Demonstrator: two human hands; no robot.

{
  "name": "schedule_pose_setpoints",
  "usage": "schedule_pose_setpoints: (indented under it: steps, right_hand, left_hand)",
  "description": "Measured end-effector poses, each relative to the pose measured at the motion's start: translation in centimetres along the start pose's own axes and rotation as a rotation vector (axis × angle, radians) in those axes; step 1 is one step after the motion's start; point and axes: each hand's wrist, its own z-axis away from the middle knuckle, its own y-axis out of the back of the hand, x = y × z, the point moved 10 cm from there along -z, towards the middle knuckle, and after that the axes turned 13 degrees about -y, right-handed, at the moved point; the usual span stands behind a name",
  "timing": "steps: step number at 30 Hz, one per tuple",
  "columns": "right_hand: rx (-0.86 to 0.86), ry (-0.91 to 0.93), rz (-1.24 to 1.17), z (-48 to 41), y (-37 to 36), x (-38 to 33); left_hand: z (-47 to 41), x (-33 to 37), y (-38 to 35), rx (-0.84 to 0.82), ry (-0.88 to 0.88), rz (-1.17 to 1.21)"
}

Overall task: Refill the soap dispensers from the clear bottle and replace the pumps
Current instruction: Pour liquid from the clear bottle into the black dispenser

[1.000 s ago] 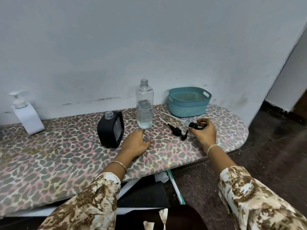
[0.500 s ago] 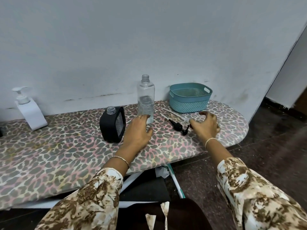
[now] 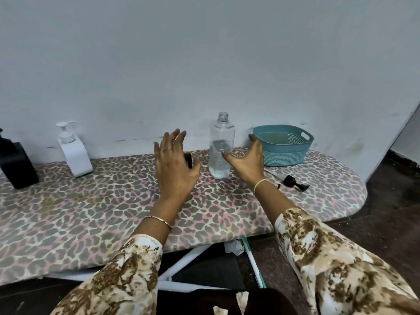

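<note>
Clear bottle (image 3: 221,146) uncapped, upright on the padded leopard-print surface (image 3: 91,212), between my hands.
Both my left hand (image 3: 173,164) and right hand (image 3: 247,159) hover, fingers spread wide, holding nothing. Tall, slim, smooth plastic, part full: a clumsy grab could tip and spill it. The black dispenser (image 3: 188,160) sits mostly hidden behind my left hand.

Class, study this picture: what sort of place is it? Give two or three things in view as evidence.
Probably a home utility or laundry corner: a leopard-print padded ironing board serves as table against a scuffed white wall, with a teal plastic basket and a white pump soap dispenser on it.
</note>
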Motion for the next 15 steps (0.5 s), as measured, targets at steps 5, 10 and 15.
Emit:
schedule_pose_setpoints:
  steps: [5, 10, 15]
  right_hand:
    - [-0.074, -0.099, -0.049, -0.7, -3.6, 0.5]
    - [-0.101, -0.109, -0.09, -1.1, -6.4, 0.5]
    - [-0.007, -0.143, -0.154, -1.6, -7.0, 0.8]
  left_hand:
    - [2.1, -3.2, -1.1, -0.088, 0.093, 0.04]
    - [4.4, -5.4, -2.3, -0.081, 0.245, 0.178]
    - [6.1, -6.2, -2.7, 0.027, 0.351, 0.31]
